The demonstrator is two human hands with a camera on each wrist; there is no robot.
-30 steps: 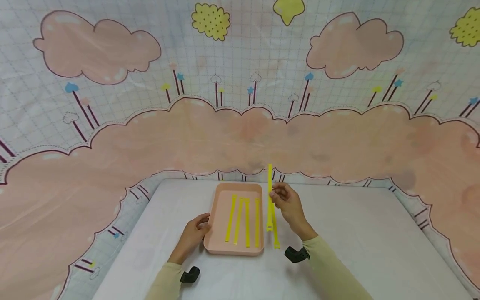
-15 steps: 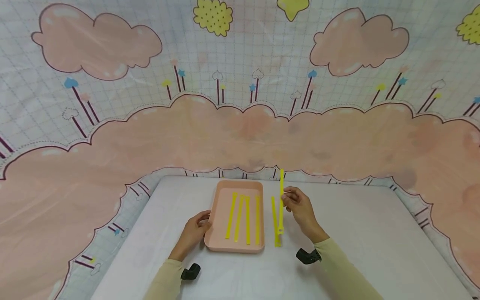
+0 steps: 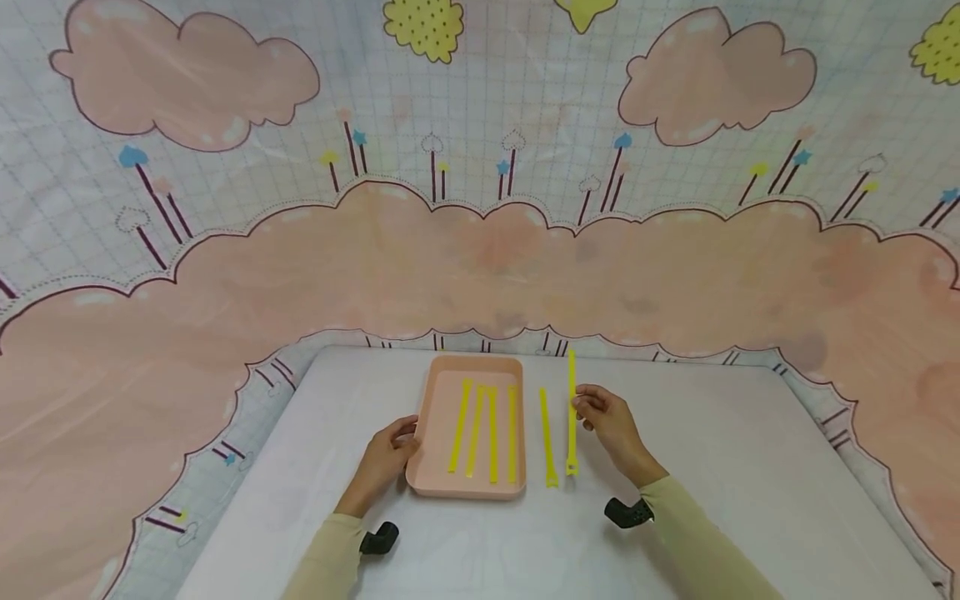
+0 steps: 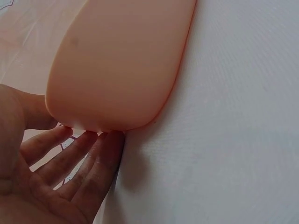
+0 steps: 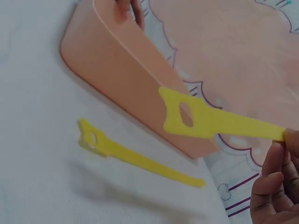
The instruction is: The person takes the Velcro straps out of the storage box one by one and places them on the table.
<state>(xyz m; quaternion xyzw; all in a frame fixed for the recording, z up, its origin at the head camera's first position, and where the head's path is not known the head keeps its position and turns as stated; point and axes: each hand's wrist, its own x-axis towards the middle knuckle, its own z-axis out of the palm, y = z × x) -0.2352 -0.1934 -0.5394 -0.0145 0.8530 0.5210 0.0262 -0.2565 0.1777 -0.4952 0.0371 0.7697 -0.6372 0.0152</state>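
A yellow strap cable tie (image 3: 572, 433) with a slotted head is pinched upright between the thumb and fingers of my right hand (image 3: 611, 425). Its slotted end (image 5: 189, 114) points away from the fingers in the right wrist view. Just to its left, a second yellow tie (image 3: 547, 442) lies on the table. My left hand (image 3: 386, 458) has its fingertips against the left side of the peach tray (image 3: 465, 492); the left wrist view shows its fingers (image 4: 79, 154) fairly straight at the tray's outer wall. Several yellow ties (image 3: 492, 433) lie lengthwise, side by side, inside the tray.
The white table (image 3: 712, 450) extends around the tray on both sides. Behind it rises a backdrop cloth (image 3: 480, 275) printed with clouds and stars. Black cameras (image 3: 628, 512) are strapped at both wrists.
My right hand has moved right with its tie, away from the tray and past the tie on the table, which now lies separate. The left hand stays at the tray.
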